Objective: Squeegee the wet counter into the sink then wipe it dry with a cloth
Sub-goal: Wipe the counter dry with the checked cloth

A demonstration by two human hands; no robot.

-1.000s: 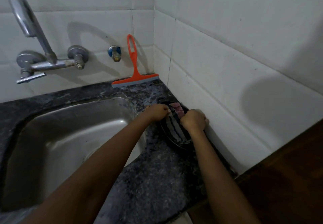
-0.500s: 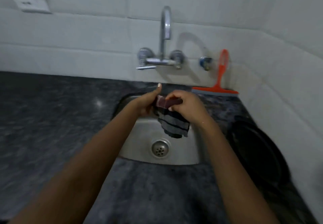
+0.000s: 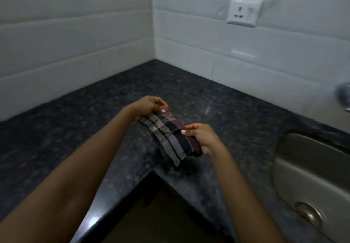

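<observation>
A folded checked cloth (image 3: 168, 135) is held between both hands above the dark speckled counter (image 3: 85, 121), in the L-shaped corner. The left hand (image 3: 148, 106) is pinched shut on the far end of the cloth, thumb on top and fingers curled under. The right hand (image 3: 201, 138) is closed on the near end, with thumb and forefinger pressed on the upper edge and the remaining fingers wrapped around the bunched fabric. The cloth is stretched between the two grips, and its lower fold hangs down below them toward the counter; contact with the counter cannot be told. A small dark loop is seen sticking out just under the right grip.

Well to the right of the right grip, the steel sink (image 3: 310, 168) is set into the counter, its drain (image 3: 307, 213) visible. A blurred tap part (image 3: 342, 94) is seen beyond the grips at the right edge. A white wall socket (image 3: 244, 12) is mounted on the tiled wall (image 3: 75, 43) beyond and above both grips.
</observation>
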